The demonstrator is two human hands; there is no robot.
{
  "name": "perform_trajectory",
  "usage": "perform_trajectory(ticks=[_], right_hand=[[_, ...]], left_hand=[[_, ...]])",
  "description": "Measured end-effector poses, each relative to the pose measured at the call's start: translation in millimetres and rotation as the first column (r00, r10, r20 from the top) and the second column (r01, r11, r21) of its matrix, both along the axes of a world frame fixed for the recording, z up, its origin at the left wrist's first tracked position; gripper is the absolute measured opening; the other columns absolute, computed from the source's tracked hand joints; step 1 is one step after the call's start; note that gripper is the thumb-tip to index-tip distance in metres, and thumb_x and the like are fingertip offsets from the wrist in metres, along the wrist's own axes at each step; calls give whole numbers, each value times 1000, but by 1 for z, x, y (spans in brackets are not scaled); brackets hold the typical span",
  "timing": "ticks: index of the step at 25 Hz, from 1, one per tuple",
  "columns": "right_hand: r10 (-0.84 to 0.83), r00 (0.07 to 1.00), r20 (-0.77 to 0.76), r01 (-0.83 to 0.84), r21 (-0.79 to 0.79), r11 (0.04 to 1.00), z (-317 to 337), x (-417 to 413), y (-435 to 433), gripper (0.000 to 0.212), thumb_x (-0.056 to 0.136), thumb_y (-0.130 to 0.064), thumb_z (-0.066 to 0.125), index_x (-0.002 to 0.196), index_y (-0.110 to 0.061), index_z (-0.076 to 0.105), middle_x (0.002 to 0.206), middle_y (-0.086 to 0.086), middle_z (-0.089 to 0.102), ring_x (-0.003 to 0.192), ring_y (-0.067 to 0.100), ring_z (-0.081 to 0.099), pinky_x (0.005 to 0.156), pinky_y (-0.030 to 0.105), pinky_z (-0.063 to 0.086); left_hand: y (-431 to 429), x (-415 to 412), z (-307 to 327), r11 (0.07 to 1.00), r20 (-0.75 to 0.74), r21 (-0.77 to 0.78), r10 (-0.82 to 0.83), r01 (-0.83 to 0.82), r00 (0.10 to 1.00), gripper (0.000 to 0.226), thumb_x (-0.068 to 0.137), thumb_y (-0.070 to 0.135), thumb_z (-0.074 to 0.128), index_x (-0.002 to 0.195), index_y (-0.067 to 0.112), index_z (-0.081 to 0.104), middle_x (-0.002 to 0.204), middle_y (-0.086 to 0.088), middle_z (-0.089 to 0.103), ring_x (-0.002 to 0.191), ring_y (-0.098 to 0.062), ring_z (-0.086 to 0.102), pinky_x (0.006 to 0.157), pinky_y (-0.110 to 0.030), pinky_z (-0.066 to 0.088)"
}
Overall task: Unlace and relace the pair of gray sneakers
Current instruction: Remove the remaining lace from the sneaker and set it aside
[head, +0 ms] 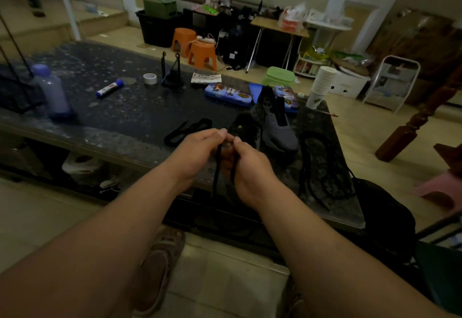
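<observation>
My left hand (200, 150) and my right hand (247, 167) meet over the near edge of the dark table (125, 117). Each pinches a strand of a black lace (217, 167) that hangs down between them. Just behind my fingers sits a dark sneaker (246, 130), partly hidden by them. A gray sneaker (277, 127) stands to its right, toe toward me, tongue up. A second black lace (187, 130) lies loose on the table left of the hands. A black insole (322, 165) rests at the table's right end.
On the table are a purple bottle (51, 92), a glue stick (110, 88), a tape roll (150, 78), a black stand (172, 72), pencil cases (227, 93) and stacked paper cups (322, 85). Orange stools (200, 51) and a green stool (280, 76) stand beyond.
</observation>
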State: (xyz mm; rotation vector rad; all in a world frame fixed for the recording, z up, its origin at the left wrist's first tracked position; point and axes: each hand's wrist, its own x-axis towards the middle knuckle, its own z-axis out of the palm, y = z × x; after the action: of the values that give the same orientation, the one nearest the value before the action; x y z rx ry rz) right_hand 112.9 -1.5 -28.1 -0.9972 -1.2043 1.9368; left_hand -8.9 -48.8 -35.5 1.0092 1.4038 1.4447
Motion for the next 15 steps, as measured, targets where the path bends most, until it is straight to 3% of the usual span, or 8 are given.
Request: perform_trajectory(ticks=[3,5,6,7,9,11,13,15], right_hand=[[12,1000,-13,-13,-116,993,13,-39,-18,29,110,-32,46,99,-15,66,63,3,59,61,21,59,64,32,48],[-4,994,-113,-19,-209,978,29,-63,-13,32,109,-37,48,83,-18,54,52,-2,38,47,14,38,51,27,37],[-22,988,-156,-11,-209,978,39,-73,-4,36,108,-39,49,78,-19,49,51,-3,32,45,12,32,48,25,31],[-38,984,-174,6,-180,984,52,-81,7,37,108,-39,49,76,-20,45,51,-5,29,44,11,29,47,25,27],[-77,984,-162,60,-104,993,75,-94,35,37,109,-35,46,75,-21,43,50,-6,27,45,9,25,48,23,22],[-154,986,-72,152,-30,988,82,-102,70,33,109,-26,43,77,-18,47,53,-5,29,49,9,23,49,23,20],[-212,961,179,186,155,970,70,-104,98,23,107,-28,47,90,-15,55,63,-2,35,52,11,30,48,26,24],[-135,871,473,-29,322,946,48,-109,102,30,104,-46,52,112,-17,58,79,1,52,61,14,43,53,30,31]], left_hand=[[-21,-17,-2,994,48,33,104,-106,993,31,110,36,45,119,24,72,85,1,73,75,-12,65,70,-28,47],[-32,-27,-7,995,216,18,91,-97,972,37,107,54,40,129,34,62,91,2,71,74,-12,65,71,-28,47],[-36,-30,-11,1000,265,-16,28,-25,964,47,103,63,39,133,33,58,99,-4,73,81,-19,70,75,-32,52],[-42,-32,-15,995,242,-66,-50,68,969,57,97,68,40,136,29,57,103,-11,74,87,-27,72,81,-37,54],[-52,-42,-26,969,106,-161,-173,189,979,55,95,60,50,123,16,67,82,-13,68,73,-29,66,82,-40,51],[-50,-60,-36,978,98,-159,-118,132,988,36,101,43,57,96,9,67,61,-4,45,54,-18,48,76,-40,46],[-38,-82,-37,991,203,-127,73,-47,976,33,105,34,55,82,12,61,58,1,37,52,-15,40,68,-36,43],[-13,-100,-29,974,362,-68,227,-217,904,34,108,31,51,79,15,58,64,-1,49,61,-16,50,66,-33,45]])
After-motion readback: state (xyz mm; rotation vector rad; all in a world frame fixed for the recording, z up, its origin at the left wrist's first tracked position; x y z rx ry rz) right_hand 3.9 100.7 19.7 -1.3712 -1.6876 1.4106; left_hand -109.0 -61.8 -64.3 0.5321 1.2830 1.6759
